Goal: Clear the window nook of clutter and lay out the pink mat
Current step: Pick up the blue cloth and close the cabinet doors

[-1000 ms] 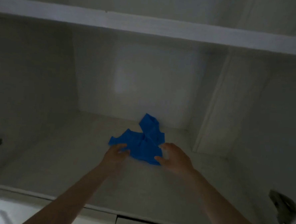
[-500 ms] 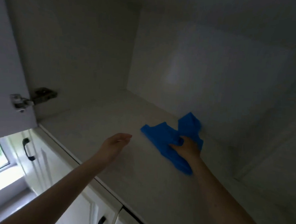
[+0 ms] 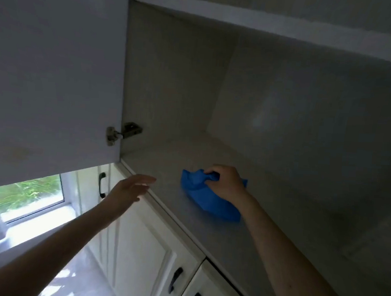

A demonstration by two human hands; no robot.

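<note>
Cloth point(image 3: 209, 200) dragged nearer edge — bunched, right hand point(image 3: 226, 184) gripping

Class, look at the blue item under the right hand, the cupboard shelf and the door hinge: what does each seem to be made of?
Blue item: soft cloth or thin plastic, matte; it bunches where the right hand grips it. Shelf: probably laminated board, pale with a dull, faintly speckled face. Hinge: metal, silvery with a slight sheen.

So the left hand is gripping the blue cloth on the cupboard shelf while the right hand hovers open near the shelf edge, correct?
Not quite: the hands are swapped. In the head view, the right hand grips the blue cloth on the cupboard shelf, while the left hand hovers open near the shelf edge.
</note>
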